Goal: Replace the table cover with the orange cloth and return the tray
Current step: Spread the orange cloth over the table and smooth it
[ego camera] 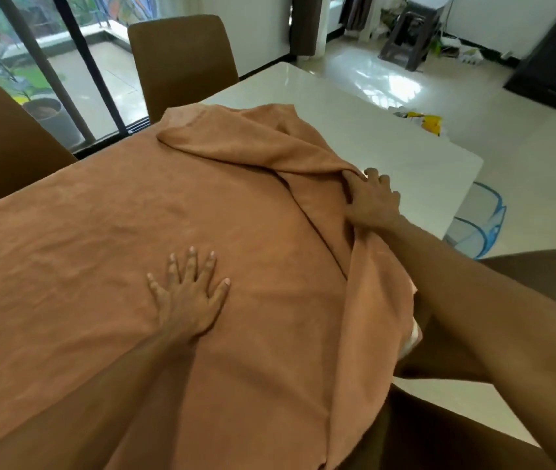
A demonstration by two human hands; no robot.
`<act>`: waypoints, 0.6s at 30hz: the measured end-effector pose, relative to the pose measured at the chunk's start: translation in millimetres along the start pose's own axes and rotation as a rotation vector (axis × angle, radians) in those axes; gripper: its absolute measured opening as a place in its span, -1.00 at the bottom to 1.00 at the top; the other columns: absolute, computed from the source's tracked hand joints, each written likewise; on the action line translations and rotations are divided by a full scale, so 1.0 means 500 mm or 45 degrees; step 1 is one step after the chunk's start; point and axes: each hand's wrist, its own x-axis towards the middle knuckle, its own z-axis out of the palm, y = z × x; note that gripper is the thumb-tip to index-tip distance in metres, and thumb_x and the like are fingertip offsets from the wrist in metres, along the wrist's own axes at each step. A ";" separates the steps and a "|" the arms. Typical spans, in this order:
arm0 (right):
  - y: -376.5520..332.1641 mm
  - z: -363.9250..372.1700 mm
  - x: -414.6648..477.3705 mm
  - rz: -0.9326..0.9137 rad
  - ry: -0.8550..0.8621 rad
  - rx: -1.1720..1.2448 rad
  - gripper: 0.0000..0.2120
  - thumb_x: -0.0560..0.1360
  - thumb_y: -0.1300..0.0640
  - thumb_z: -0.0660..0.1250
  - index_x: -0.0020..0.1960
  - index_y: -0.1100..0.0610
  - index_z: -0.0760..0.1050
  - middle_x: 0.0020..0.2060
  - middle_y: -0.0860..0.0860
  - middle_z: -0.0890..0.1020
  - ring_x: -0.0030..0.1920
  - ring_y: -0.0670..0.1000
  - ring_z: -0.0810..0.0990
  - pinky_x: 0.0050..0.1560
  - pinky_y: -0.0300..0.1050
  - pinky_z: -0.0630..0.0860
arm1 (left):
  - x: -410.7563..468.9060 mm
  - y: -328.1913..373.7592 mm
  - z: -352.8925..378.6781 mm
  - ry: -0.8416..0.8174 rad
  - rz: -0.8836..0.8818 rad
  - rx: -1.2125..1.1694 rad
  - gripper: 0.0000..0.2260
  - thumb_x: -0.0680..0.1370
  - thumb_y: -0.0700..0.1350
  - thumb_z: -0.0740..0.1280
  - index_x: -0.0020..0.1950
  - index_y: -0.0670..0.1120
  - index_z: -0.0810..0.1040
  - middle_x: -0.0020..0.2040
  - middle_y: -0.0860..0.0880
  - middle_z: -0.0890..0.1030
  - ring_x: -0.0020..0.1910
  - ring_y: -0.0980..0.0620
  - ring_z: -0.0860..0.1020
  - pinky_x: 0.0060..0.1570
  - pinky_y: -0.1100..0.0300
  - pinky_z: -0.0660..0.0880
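text: none legible | labels: none | numbers: none

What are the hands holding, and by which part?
The right hand grips the orange cloth by a folded-over edge; the left hand only presses flat on it.

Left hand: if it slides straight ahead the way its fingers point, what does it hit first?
The left hand lies flat on the orange cloth; ahead is smooth cloth, then probably the folded-back ridge that the right hand grips.
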 end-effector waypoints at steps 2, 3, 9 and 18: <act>0.011 0.009 -0.044 -0.038 0.016 0.088 -0.38 0.52 -0.01 0.26 0.54 -0.14 0.17 0.41 0.13 0.33 0.32 0.28 0.36 0.26 0.30 0.36 | -0.002 0.004 -0.002 -0.021 -0.035 0.002 -0.40 0.57 0.40 -0.10 0.60 0.27 -0.05 0.65 0.06 -0.08 0.61 -0.17 -0.15 0.39 -0.46 -0.19; 0.019 0.023 -0.083 -0.054 0.062 0.117 -0.40 0.54 -0.07 0.22 0.55 -0.14 0.15 0.43 0.14 0.33 0.34 0.29 0.37 0.28 0.32 0.35 | -0.004 0.019 -0.002 -0.037 -0.042 0.000 -0.41 0.59 0.37 -0.09 0.60 0.25 -0.04 0.65 0.04 -0.08 0.61 -0.18 -0.15 0.39 -0.47 -0.18; 0.026 0.141 -0.306 -0.117 -0.054 0.258 -0.09 0.40 -0.17 0.37 0.58 -0.32 -0.09 0.64 0.01 -0.16 0.61 0.28 -0.15 0.51 0.46 -0.09 | -0.068 0.159 0.006 0.040 0.204 -0.075 -0.42 0.57 0.31 0.03 0.57 0.16 0.21 0.61 0.00 0.16 0.60 -0.16 0.02 0.40 -0.48 -0.08; 0.263 0.075 -0.211 -0.087 -0.022 0.095 -0.48 0.45 0.20 0.31 0.38 -0.12 0.45 0.39 0.07 0.36 0.20 0.19 0.40 0.13 0.14 0.53 | -0.162 0.335 0.081 -0.044 0.434 0.051 -0.40 0.56 0.38 -0.12 0.60 0.28 -0.03 0.65 0.04 -0.02 0.61 -0.14 -0.10 0.42 -0.43 -0.22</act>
